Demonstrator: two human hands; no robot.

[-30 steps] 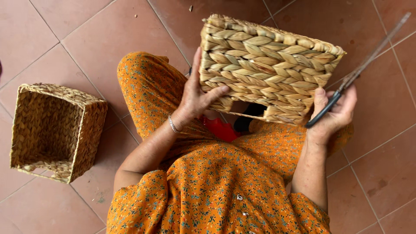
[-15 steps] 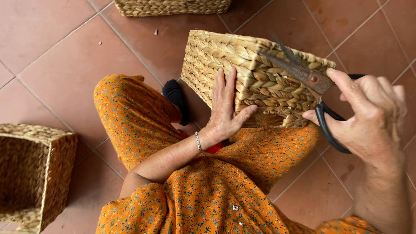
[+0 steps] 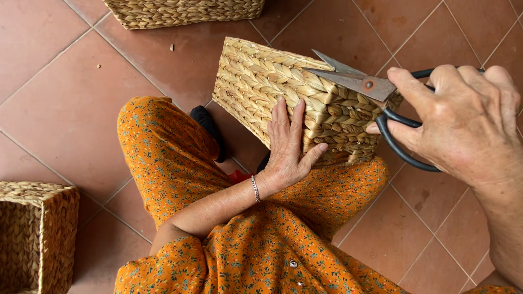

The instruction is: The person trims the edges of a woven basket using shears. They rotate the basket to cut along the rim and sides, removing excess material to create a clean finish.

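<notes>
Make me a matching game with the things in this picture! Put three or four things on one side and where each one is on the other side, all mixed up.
Things:
1. scissors
2. woven basket
3. bracelet
4. open basket

Places:
A. on the left wrist
B. on the floor at the left edge
C. in the right hand
D. on the lap, under the left hand

Pairs: 1-C, 2-D, 3-A, 4-B

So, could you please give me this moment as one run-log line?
left hand: flat on woven basket | right hand: holds scissors, blades open at basket's top edge | basket on lap
</notes>
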